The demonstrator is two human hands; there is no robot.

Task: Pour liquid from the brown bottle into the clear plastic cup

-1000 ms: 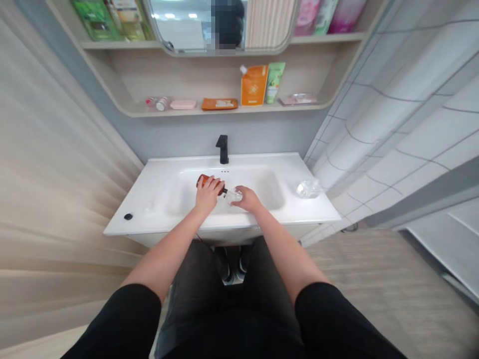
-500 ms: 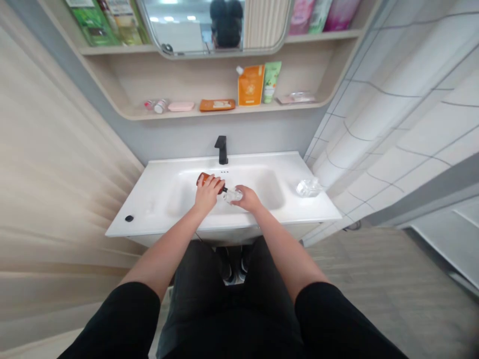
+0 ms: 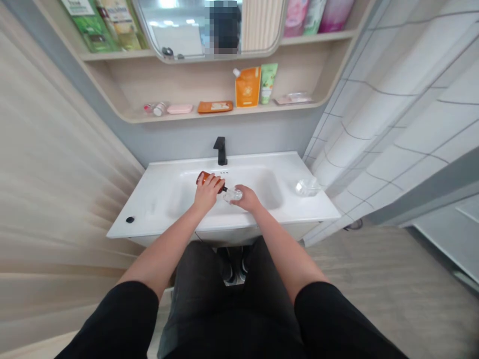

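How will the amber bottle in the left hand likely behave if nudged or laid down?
The amber bottle looks rounded, so it would probably roll if laid down. It is held tipped, dark end toward the clear container, so a nudge might spill any contents; the fill can't be seen.

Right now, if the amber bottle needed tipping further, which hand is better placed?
Probably the left hand: its fingers wrap the tilted amber bottle, while the right hand holds the clear container below.

Bathroom or washroom: white basin (image 3: 149, 187), black faucet (image 3: 221, 151), mirror (image 3: 183, 37) above, toiletries (image 3: 248, 88) shelved, tiled wall (image 3: 404, 117) alongside.
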